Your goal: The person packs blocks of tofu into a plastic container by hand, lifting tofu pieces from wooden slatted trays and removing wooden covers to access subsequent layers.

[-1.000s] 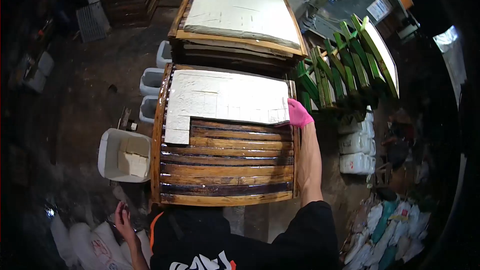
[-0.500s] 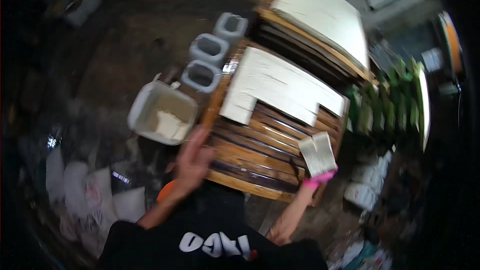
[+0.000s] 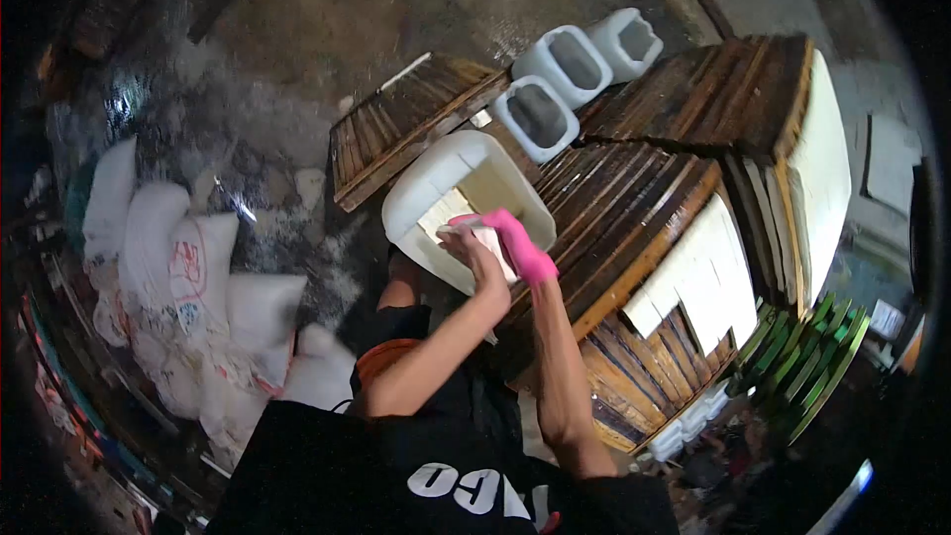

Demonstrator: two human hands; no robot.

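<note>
Both hands are together over the white tub [image 3: 414, 208], around a small pale block [image 3: 491, 241]. My right hand [image 3: 519, 241], in a pink glove, is closed round the block's far and right side. My bare left hand [image 3: 479, 260] presses on its near left side, with the fingers curled over it. Much of the block is hidden by the fingers. Inside the tub, cloudy liquid [image 3: 492, 193] surrounds more flat cream-coloured pieces [image 3: 446, 210] just left of my hands.
Cut-open plastic jugs [image 3: 536, 117] stand beyond the tub. To the right, a slatted wooden table [image 3: 634, 203] carries cream-coloured sheets [image 3: 698, 277]; another stack [image 3: 817, 178] is behind it. A wooden slatted rack [image 3: 396, 129] and white sacks [image 3: 203, 267] are at the left.
My view has turned left towards the tub. My right hand has brought the pale pieces from the table's right edge to over the tub, and my left hand has joined it there.
</note>
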